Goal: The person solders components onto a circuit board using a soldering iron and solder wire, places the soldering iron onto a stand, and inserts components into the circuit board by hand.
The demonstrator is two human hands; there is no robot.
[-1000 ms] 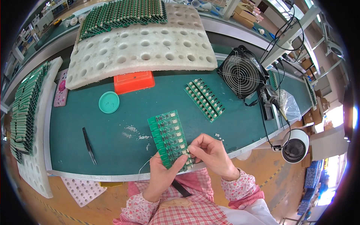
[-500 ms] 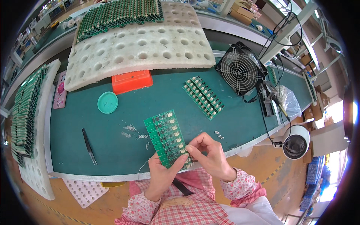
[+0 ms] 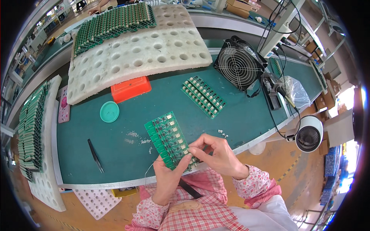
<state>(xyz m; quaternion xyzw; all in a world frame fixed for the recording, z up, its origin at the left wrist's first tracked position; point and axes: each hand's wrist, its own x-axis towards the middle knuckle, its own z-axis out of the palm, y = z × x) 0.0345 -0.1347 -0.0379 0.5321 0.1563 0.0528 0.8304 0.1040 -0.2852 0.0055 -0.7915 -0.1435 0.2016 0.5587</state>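
My left hand (image 3: 168, 176) grips a green circuit board panel (image 3: 168, 139) by its lower end, thumb on top, just over the table's front edge. A row of cream-white connectors and dark small parts runs along the panel, which is tilted. My right hand (image 3: 216, 156) is closed in a pinch at the panel's lower right edge, beside the connectors; whatever lies between its fingertips is hidden. A few small white pieces (image 3: 222, 133) lie beyond my right hand. A second populated board panel (image 3: 203, 96) rests farther back. White bits (image 3: 145, 141) are scattered left of the held panel.
Black tweezers (image 3: 95, 155) lie at left, near a teal round lid (image 3: 109, 112) and a red box (image 3: 131, 89). Foam slabs (image 3: 135, 61) with boards stand behind and at far left. A black fan (image 3: 239, 66), cables and a white fan (image 3: 308, 133) are on the right.
The view has shifted, so the table things appear slightly displaced. Both hands stay at the lower end of the panel, and the right fingers have shifted slightly along its edge.
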